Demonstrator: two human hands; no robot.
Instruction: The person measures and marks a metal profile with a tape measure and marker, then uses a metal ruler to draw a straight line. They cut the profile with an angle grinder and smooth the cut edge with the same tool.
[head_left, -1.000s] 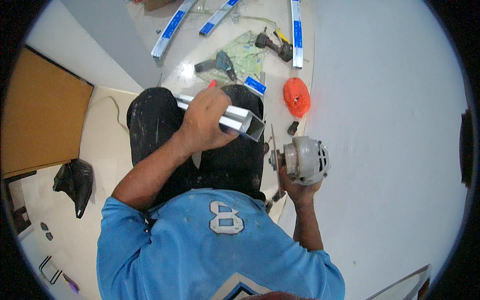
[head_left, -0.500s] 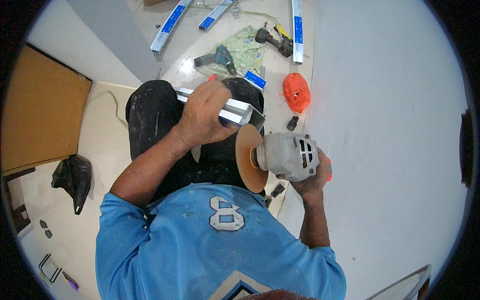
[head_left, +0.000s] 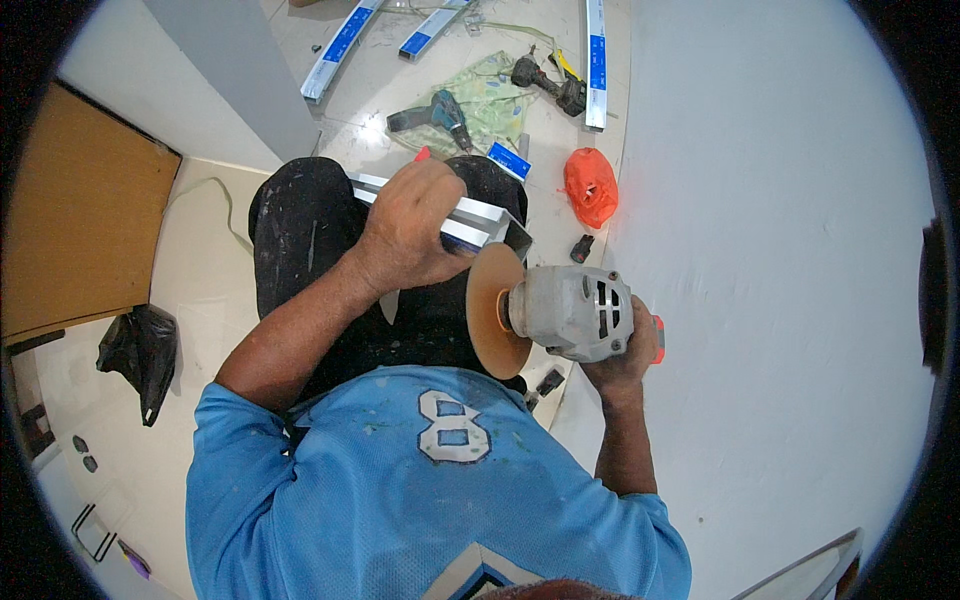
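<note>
My left hand grips a silver aluminium profile that lies across my knees, its open square end pointing right. In my right hand is a grey angle grinder, held low at my right side. Its thin tan disc faces left, close below the profile's right end; I cannot tell whether the two touch.
On the floor ahead lie two drills, a green patterned cloth, blue-labelled metal lengths, a blue box and an orange bag. At left are a brown board and black bag; a white wall stands right.
My right hand has turned the grinder and raised it leftward, bringing the disc's face into view beside the profile's end. My left hand stays on the profile with little change.
</note>
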